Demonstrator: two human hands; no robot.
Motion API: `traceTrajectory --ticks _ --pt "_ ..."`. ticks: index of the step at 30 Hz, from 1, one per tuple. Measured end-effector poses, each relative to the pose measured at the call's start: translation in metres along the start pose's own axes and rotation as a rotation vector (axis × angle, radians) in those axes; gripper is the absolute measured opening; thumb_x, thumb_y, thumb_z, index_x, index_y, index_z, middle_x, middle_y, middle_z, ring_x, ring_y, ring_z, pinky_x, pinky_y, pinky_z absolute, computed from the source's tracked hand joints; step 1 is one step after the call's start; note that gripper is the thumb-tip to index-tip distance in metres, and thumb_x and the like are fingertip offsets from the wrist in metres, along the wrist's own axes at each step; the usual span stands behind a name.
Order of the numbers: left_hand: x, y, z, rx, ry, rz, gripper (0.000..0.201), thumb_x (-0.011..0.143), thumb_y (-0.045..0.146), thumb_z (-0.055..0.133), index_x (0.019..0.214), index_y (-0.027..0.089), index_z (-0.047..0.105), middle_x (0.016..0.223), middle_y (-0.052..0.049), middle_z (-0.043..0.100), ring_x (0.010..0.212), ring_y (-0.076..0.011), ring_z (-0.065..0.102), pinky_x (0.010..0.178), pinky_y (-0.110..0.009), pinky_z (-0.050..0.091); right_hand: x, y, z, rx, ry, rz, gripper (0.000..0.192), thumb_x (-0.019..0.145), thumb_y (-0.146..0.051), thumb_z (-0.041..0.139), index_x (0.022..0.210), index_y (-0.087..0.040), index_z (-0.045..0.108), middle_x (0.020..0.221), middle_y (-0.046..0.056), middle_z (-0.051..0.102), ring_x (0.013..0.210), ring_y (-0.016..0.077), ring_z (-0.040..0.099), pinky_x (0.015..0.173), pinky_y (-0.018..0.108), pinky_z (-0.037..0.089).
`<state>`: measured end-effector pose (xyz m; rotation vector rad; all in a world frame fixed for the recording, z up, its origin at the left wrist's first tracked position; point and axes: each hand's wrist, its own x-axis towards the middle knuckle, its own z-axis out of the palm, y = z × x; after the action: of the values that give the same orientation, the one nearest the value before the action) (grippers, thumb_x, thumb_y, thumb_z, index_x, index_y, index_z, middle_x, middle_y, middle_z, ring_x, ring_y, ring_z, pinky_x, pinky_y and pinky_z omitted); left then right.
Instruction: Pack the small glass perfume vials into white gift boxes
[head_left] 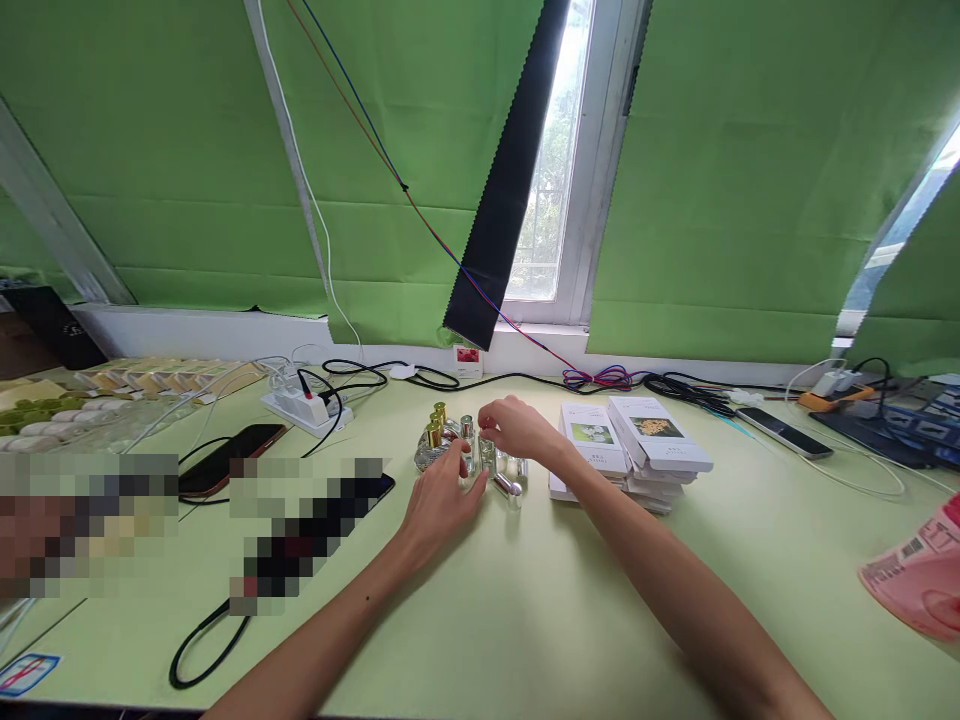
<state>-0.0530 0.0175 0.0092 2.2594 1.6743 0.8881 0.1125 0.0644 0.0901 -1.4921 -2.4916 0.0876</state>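
Observation:
A cluster of small glass bottles stands at the middle of the table. Some have gold caps (pixel 434 432), and one has a silver cap (pixel 466 424). My left hand (pixel 442 497) reaches in from the front, thumb and fingers around a small clear glass bottle (pixel 488 457). Above that bottle, my right hand (pixel 516 428) is closed with its fingertips pointing down at the top; what is pinched there is hidden. Another clear bottle (pixel 508 487) lies on its side just in front.
Stacks of white picture boxes (pixel 660 435) stand beside my right forearm. Phones (pixel 784 432), a power strip (pixel 304 405) and cables surround the work spot. A pink packet (pixel 919 575) is at far right. Egg-like items in trays (pixel 67 425) sit far left, near a blurred area.

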Motion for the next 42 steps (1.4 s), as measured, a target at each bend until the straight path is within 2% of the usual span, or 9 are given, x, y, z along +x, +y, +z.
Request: traceTrajectory --ticks 8,20,28,33,37,39,42 --pt "0.002 -0.001 0.002 0.024 -0.039 -0.018 0.043 0.091 0.053 0.055 0.119 0.021 0.053 0.077 0.000 0.061 0.072 -0.0233 0.062 0.066 -0.033 0.041 0.000 -0.003 0.002 -0.004 0.003 0.009 0.018 0.092 -0.019 0.059 0.103 -0.021 0.073 0.100 0.007 0.074 0.094 0.0196 0.063 0.061 0.026 0.031" --pt "0.000 0.001 0.001 0.015 -0.057 -0.012 0.042 0.091 0.050 0.054 0.121 0.021 0.053 0.073 0.000 0.064 0.069 -0.0235 0.063 0.062 -0.031 0.039 -0.004 -0.009 -0.003 -0.013 -0.021 -0.002 0.020 0.091 -0.020 0.056 0.100 -0.021 0.073 0.100 0.008 0.074 0.091 0.0197 0.065 0.060 0.026 0.033" --pt "-0.001 0.005 -0.001 0.033 -0.076 -0.038 0.040 0.088 0.051 0.057 0.115 0.022 0.054 0.070 0.001 0.062 0.070 -0.0233 0.062 0.061 -0.031 0.037 -0.008 -0.010 -0.009 -0.023 -0.071 -0.061 0.020 0.091 -0.018 0.054 0.099 -0.021 0.073 0.101 0.007 0.074 0.085 0.0175 0.065 0.058 0.026 0.032" --pt "-0.001 0.008 -0.002 0.049 -0.092 -0.058 0.039 0.086 0.055 0.058 0.108 0.023 0.055 0.070 0.001 0.062 0.073 -0.0242 0.063 0.060 -0.031 0.036 -0.007 -0.006 -0.012 -0.004 -0.089 -0.077 0.017 0.092 -0.025 0.058 0.100 -0.022 0.073 0.102 0.006 0.074 0.086 0.0175 0.065 0.060 0.025 0.034" --pt "-0.001 0.008 -0.002 0.046 -0.096 -0.056 0.040 0.087 0.053 0.058 0.112 0.023 0.054 0.070 0.001 0.062 0.070 -0.0234 0.063 0.061 -0.030 0.037 -0.008 -0.004 -0.015 -0.010 -0.082 -0.014 0.019 0.092 -0.031 0.061 0.104 -0.021 0.073 0.104 0.008 0.074 0.086 0.0186 0.066 0.061 0.026 0.037" --pt "-0.001 0.007 -0.001 0.044 -0.098 -0.055 0.040 0.087 0.052 0.058 0.114 0.022 0.054 0.069 0.001 0.062 0.069 -0.0231 0.063 0.060 -0.030 0.037 -0.009 -0.004 -0.017 -0.032 -0.115 0.022 0.020 0.092 -0.031 0.061 0.103 -0.020 0.073 0.105 0.009 0.074 0.089 0.0201 0.068 0.061 0.025 0.039" --pt "-0.001 0.006 -0.001 0.041 -0.109 -0.040 0.038 0.087 0.050 0.056 0.113 0.022 0.054 0.068 0.002 0.062 0.068 -0.0232 0.062 0.060 -0.030 0.036 -0.012 -0.006 -0.018 -0.117 -0.247 0.038 0.021 0.090 -0.025 0.060 0.104 -0.020 0.075 0.111 0.012 0.073 0.094 0.0225 0.070 0.061 0.026 0.043"
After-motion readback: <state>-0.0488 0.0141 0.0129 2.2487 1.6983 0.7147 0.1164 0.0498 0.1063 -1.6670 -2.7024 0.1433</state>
